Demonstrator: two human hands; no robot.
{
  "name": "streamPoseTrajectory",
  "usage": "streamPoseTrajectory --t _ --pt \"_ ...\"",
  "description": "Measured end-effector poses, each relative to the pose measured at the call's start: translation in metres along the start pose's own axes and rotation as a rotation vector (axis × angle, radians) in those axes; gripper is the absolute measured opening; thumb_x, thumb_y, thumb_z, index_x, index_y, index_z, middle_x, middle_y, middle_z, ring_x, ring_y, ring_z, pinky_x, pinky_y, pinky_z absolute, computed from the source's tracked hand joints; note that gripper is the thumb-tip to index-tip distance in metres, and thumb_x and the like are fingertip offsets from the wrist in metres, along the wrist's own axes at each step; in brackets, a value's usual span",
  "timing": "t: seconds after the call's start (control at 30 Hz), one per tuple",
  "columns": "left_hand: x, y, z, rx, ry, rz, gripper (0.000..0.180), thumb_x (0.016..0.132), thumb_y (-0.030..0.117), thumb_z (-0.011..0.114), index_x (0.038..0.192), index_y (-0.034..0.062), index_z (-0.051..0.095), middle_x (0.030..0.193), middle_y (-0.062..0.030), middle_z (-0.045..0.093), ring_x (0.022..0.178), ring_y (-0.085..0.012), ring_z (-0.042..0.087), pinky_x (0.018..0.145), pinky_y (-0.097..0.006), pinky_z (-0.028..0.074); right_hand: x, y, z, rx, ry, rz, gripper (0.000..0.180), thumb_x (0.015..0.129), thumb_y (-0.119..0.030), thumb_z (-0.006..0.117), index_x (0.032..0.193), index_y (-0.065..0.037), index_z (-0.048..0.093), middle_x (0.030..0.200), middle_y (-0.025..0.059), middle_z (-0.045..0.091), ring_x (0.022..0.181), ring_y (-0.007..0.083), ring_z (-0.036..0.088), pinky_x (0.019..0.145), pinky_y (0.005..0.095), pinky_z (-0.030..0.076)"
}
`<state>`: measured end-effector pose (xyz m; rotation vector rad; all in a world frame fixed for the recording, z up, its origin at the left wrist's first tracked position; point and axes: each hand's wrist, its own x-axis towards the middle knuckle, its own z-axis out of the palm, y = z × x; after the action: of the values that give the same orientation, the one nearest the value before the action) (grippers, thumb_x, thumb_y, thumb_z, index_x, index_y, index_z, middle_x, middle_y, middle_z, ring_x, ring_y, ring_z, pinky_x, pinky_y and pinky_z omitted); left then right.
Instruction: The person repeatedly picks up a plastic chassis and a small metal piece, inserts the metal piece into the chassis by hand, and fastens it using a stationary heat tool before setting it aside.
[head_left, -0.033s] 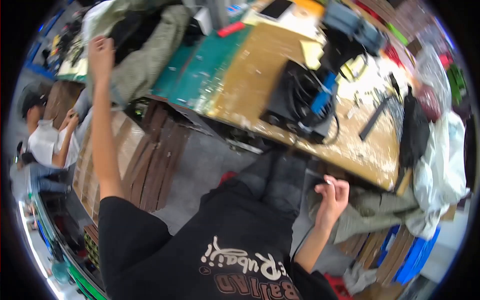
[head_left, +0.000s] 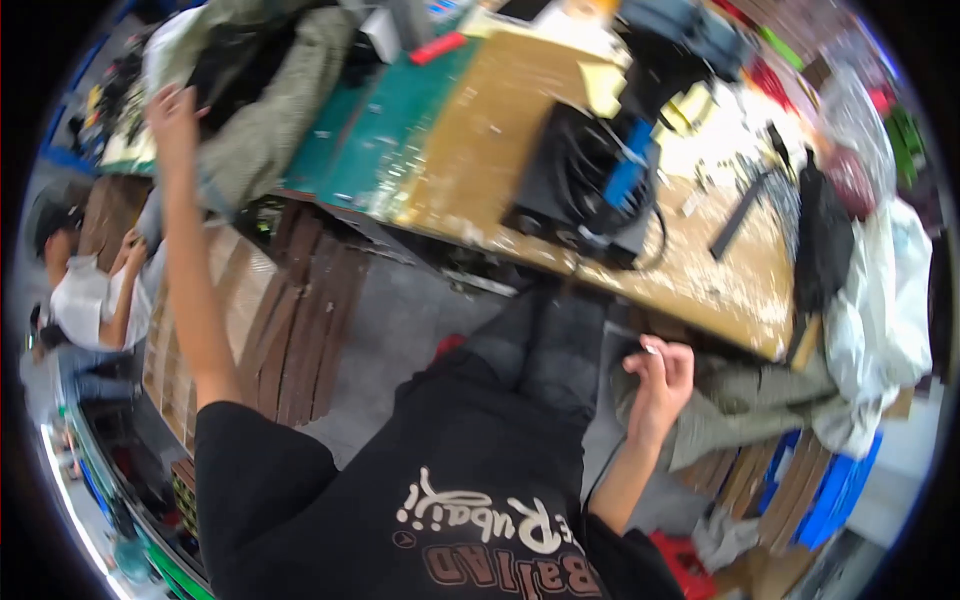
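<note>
My left hand [head_left: 175,112] is stretched far out to the left, at the near edge of a big woven sack [head_left: 285,135] with dark contents. Its fingers are curled together; motion blurs them, and what they hold, if anything, is hidden. My right hand [head_left: 662,380] is raised in front of the bench's near edge, with thumb and fingers bent together. A tiny pale glint shows at its fingertips, too small to name. Beyond it on the bench [head_left: 460,150] sits a black box-shaped device [head_left: 535,210] with coiled black cable [head_left: 577,160] and a blue-handled tool [head_left: 628,165] on top.
A red object [head_left: 438,48] lies on the green mat [head_left: 375,130]. Clear and white plastic bags [head_left: 885,320] hang at the bench's right end. Brown boards [head_left: 315,320] stand below on the left. Farther left sits another person [head_left: 90,290] in a white shirt.
The whole view has shifted, so the bench and sack appear slightly farther left and higher. My left hand stays by the sack; my right hand keeps nearly the same bent pose.
</note>
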<state>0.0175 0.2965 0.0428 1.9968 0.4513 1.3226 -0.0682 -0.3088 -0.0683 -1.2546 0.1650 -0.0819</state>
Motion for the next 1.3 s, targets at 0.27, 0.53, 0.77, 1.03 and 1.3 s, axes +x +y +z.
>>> streamPoseTrajectory --t 0.27,0.53,0.77,1.03,1.3 --pt "-0.188 0.149 -0.01 -1.01 -0.683 -0.656 0.036 0.081 0.013 0.054 0.11 -0.0045 0.043 0.094 -0.0129 0.049 0.085 -0.018 0.051 0.062 -0.031 0.054 -0.005 -0.005 0.007 0.062 -0.032 -0.002 0.011 0.078 0.004 0.055 0.088 0.002 0.051 0.088 0.0175 0.061 0.066 0.0169 0.058 0.064 0.0264 0.047" --pt "-0.34 0.214 0.026 -1.13 -1.09 -1.293 0.018 0.077 -0.004 0.055 0.091 0.002 0.046 0.094 -0.0087 0.05 0.083 -0.0179 0.055 0.061 -0.038 0.056 -0.021 -0.008 0.018 0.192 -0.191 0.064 0.009 0.076 0.003 0.059 0.082 0.0 0.054 0.081 0.0156 0.061 0.076 0.0205 0.06 0.07 0.0303 0.049" --pt "-0.374 0.241 0.034 -0.837 -1.031 -0.926 0.027 0.082 0.0 0.051 0.107 0.0014 0.042 0.099 -0.0105 0.051 0.08 -0.0142 0.055 0.063 -0.027 0.052 -0.033 -0.008 0.028 0.273 -0.288 0.038 0.011 0.073 0.003 0.061 0.08 -0.001 0.054 0.081 0.0161 0.062 0.083 0.0228 0.059 0.084 0.0384 0.043" --pt "-0.368 0.244 0.041 -0.759 -1.48 -0.838 0.055 0.078 0.015 0.06 0.124 0.0039 0.033 0.106 -0.0074 0.048 0.096 -0.0122 0.048 0.075 -0.026 0.041 -0.045 -0.015 0.035 0.178 -0.363 0.031 0.016 0.067 0.0 0.068 0.075 -0.002 0.054 0.078 0.0133 0.061 0.077 0.0218 0.057 0.078 0.0362 0.044" --pt "-0.349 0.241 0.047 -1.302 -1.844 -1.391 0.051 0.087 0.031 0.038 0.116 -0.0111 0.04 0.068 -0.0105 0.054 0.041 -0.0091 0.047 0.039 -0.018 0.039 -0.016 -0.031 0.015 -0.089 -0.439 -0.325 0.017 0.059 0.004 0.071 0.072 -0.001 0.061 0.073 0.0088 0.058 0.069 0.0183 0.053 0.069 0.0332 0.041"
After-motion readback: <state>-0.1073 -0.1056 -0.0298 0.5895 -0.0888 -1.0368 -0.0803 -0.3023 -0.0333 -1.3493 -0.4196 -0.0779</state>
